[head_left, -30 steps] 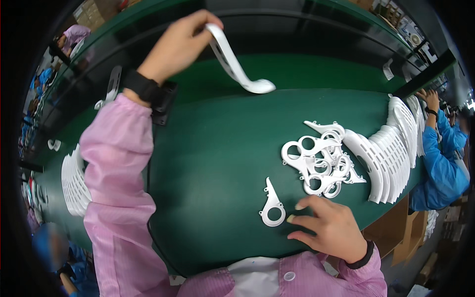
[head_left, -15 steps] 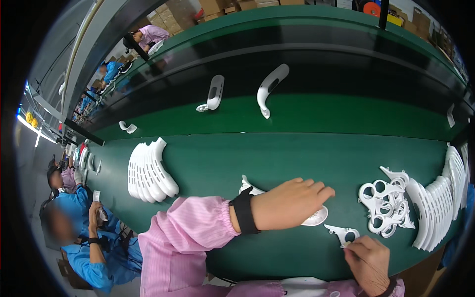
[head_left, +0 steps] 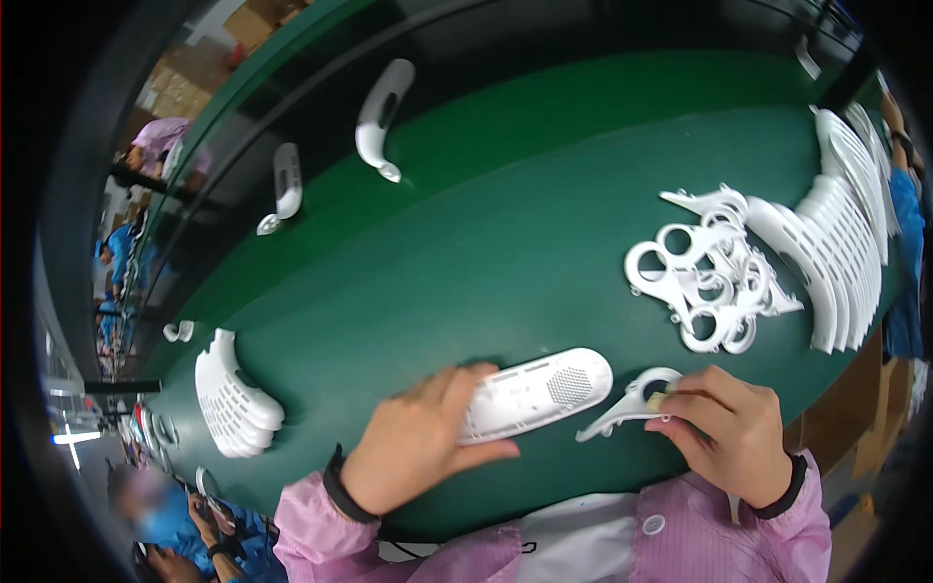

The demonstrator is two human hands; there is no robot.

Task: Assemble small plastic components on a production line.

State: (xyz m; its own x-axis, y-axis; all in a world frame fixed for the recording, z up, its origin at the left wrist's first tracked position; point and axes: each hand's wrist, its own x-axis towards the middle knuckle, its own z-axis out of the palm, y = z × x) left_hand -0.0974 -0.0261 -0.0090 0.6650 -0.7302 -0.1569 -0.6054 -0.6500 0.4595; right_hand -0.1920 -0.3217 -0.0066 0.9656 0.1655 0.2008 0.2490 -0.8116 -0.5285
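Observation:
My left hand [head_left: 413,442] grips the near-left end of a long white plastic shell [head_left: 530,394], thumb along its lower edge and fingers at its upper edge. The shell has a rounded end with a patch of small holes and lies inner side up, tilted up to the right. Just right of it, my right hand [head_left: 729,432] pinches a white plastic bracket [head_left: 632,408] with a ring and a pointed arm. A small yellowish bit shows at the fingertips, too small to name. Shell and bracket are close together but apart.
A heap of white ring brackets [head_left: 714,277] lies at the right, beside a row of slotted white curved shells [head_left: 841,253]. Another stack of shells [head_left: 231,403] stands at the left. Curved white parts [head_left: 381,121] rest along the back. Co-workers in blue [head_left: 209,520] sit at the left.
The view has turned, shifting the table's contents. My left hand has drawn back from its reach across the table and taken hold of the shell. The right hand keeps the bracket, now nearer the shell.

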